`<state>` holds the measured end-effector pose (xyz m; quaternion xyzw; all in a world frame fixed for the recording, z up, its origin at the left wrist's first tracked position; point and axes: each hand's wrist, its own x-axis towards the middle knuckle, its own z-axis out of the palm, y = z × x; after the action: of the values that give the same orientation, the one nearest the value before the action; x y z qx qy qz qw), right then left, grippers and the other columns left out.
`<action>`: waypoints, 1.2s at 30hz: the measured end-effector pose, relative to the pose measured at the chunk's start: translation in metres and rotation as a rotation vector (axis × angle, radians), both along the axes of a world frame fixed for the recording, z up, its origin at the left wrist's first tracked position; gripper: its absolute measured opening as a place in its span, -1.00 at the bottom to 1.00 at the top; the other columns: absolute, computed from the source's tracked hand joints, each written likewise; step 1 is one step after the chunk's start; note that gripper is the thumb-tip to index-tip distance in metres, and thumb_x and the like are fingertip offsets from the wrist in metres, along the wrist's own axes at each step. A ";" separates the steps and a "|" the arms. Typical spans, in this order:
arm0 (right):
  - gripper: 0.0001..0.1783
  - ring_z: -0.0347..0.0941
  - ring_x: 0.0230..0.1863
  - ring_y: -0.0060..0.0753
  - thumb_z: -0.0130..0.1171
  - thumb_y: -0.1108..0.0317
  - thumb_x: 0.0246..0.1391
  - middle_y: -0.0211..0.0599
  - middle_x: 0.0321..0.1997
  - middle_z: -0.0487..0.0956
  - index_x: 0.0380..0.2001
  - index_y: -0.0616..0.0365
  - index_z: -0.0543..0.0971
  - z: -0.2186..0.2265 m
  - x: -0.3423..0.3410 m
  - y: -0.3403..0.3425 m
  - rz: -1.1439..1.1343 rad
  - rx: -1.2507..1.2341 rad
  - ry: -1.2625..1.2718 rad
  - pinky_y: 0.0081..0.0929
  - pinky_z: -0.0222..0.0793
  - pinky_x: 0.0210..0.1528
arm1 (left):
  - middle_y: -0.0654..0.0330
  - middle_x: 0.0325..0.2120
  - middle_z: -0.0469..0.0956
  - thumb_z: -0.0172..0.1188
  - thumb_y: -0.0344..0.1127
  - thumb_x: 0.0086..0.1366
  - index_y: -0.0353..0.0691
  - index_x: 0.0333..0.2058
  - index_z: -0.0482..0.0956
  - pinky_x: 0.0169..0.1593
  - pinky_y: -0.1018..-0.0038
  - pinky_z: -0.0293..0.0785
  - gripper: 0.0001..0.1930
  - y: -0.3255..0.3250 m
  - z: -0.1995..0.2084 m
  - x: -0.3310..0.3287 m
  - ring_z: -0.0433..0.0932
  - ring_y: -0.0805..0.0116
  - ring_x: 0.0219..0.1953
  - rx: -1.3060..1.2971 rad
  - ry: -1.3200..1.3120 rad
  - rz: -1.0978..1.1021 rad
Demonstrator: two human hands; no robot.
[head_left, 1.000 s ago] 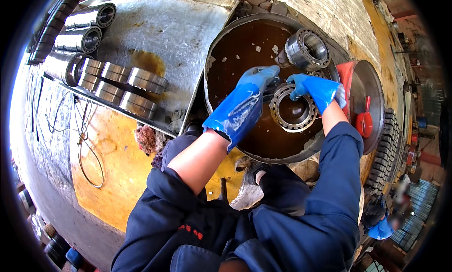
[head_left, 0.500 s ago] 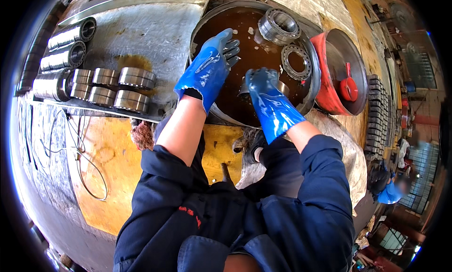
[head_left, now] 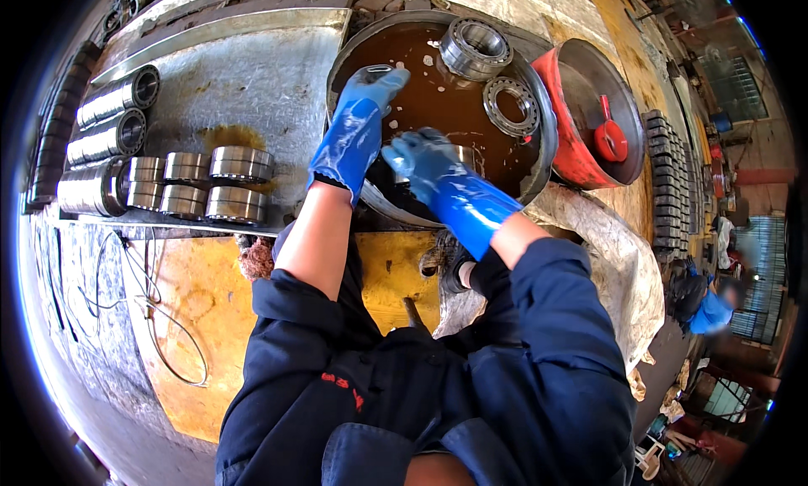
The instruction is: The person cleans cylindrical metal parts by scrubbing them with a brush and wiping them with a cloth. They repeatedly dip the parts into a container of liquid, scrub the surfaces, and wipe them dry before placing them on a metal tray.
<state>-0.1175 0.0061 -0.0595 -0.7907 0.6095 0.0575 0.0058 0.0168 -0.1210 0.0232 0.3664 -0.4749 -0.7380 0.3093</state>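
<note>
Both my hands wear wet blue rubber gloves above a round metal basin (head_left: 549,137) of brown liquid. My left hand (head_left: 360,107) is at the basin's left side with its fingers curled in; whatever they hold is hidden. My right hand (head_left: 425,166) is closed over a shiny metal bearing (head_left: 465,156) low in the basin, covering most of it. Beyond my hands, a thick roller bearing (head_left: 455,58) sits at the basin's far right. A thinner bearing ring with rollers (head_left: 491,107) lies just nearer, at the liquid's surface.
Left of the basin, a metal tray (head_left: 278,74) bears several bearings (head_left: 241,163), some lying in rows. A red bucket (head_left: 551,82) with a red scoop (head_left: 611,141) inside stands to the right. Stacked dark parts (head_left: 665,183) lie beyond it. A person in blue (head_left: 712,312) is far right.
My left hand has curled its spread fingers and shifted slightly left. The right hand has slid left across the basin, towards my left hand. The view has shifted a little.
</note>
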 end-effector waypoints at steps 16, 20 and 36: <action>-0.68 0.67 -0.26 -0.06 0.29 0.05 0.06 -0.06 -0.35 0.69 -0.34 0.10 0.69 -0.009 -0.072 0.104 -0.877 0.431 -0.568 -0.23 0.58 -0.24 | 0.10 -0.04 0.62 0.48 0.12 -0.06 -0.09 0.08 0.47 0.01 0.21 0.60 -0.25 0.093 -0.020 -0.069 0.63 0.13 0.01 -1.170 -1.223 -0.738; -0.85 0.62 -0.60 -0.40 0.16 0.43 0.18 -0.26 -0.50 0.61 -0.48 0.15 0.60 0.008 -0.035 0.088 -1.731 0.347 -1.677 -0.55 0.43 -0.69 | 0.00 -0.06 0.62 0.50 0.16 -0.08 -0.17 0.02 0.53 0.04 0.25 0.58 -0.25 0.088 -0.027 -0.074 0.66 0.09 -0.03 -1.074 -1.311 -0.687; -0.53 0.53 -0.09 -0.29 0.50 0.33 -0.16 -0.14 -0.11 0.67 -0.09 0.15 0.68 -0.058 -0.035 0.022 -0.564 0.603 -1.664 -0.38 0.39 -0.02 | 0.27 -0.26 0.67 0.25 -0.30 0.23 -0.28 0.00 0.64 -0.32 0.57 0.41 -0.64 0.063 0.003 -0.041 0.51 0.53 -0.35 -0.403 -0.635 -0.458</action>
<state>-0.1527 0.0283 -0.1177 -0.3650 0.5380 -0.3757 0.6604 -0.0240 -0.0584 0.0266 0.3927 -0.7498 -0.5309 0.0415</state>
